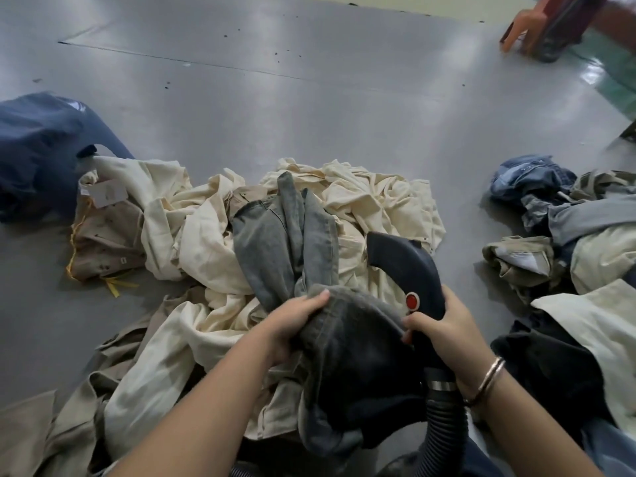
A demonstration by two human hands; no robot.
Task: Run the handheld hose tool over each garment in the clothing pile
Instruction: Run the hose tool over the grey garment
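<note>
Gripping a bunched grey denim garment [285, 242] at its near end, the left hand [292, 321] has its fingers curled into the cloth and the thumb laid along the top fold. Denim: faded grey, legs running away from the hands across the clothing pile [361, 201], near part darker and draped toward the person.

Right hand [444, 325]: wrapped round the rear of the handheld hose tool [402, 266], thumb against the grey denim's edge just below the tool's red button [412, 300]. A metal bangle [488, 376] sits on that wrist.

Hose tool: dark plastic body, curved, nozzle end pointing away and slightly left, held over the cream cloth immediately right of the denim. Ribbed black hose [444, 418] with a metal collar leaves the tool below the right hand and runs down toward the frame's lower edge.

Clothing pile: mostly cream garments, crumpled, lying on the grey floor [275, 108] directly ahead of both hands. A tan garment [106, 242] with a paper tag and yellow cord lies at its left edge.

Other lots: a navy garment [38, 149] far left, touching the pile's edge; a second heap of blue denim, olive, cream and black clothing [564, 235] at right, apart from the main pile. An orange plastic stool [530, 25] stands at upper right.
</note>
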